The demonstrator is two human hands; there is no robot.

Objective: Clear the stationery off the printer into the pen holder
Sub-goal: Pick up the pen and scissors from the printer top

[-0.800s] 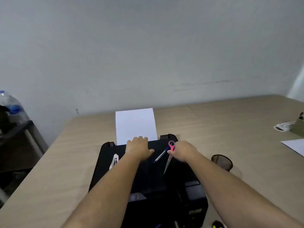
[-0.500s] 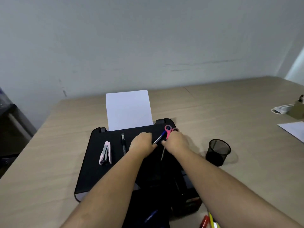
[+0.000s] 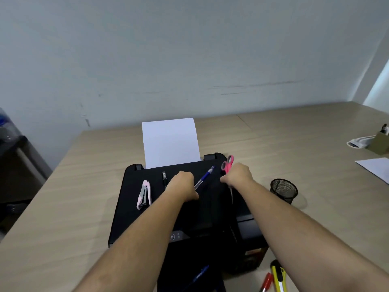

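A black printer point(image 3: 147, 220) sits on the wooden desk with a white sheet point(image 3: 170, 142) standing in its rear feed. On its lid lie a pink stapler point(image 3: 144, 194) and a black pen point(image 3: 164, 178). My left hand point(image 3: 183, 186) is closed on a blue pen point(image 3: 205, 177) that points up and to the right. Over the lid's right edge, my right hand point(image 3: 236, 175) grips pink-handled scissors point(image 3: 227, 163); the blades poke out below the hand. A black mesh pen holder point(image 3: 283, 190) stands on the desk to the right of the printer.
Near the bottom edge lie a yellow utility knife point(image 3: 277, 277), a red pen point(image 3: 266, 281) and another blue pen point(image 3: 200, 275). At the far right are a loose paper sheet point(image 3: 376, 168), a small box point(image 3: 380, 143) and a white object point(image 3: 357, 142). A dark shelf stands at the left.
My hands have drawn apart: the right hand carried the scissors right toward the lid's edge, the left hand closed on the blue pen. The view tilted down, showing more of the printer.
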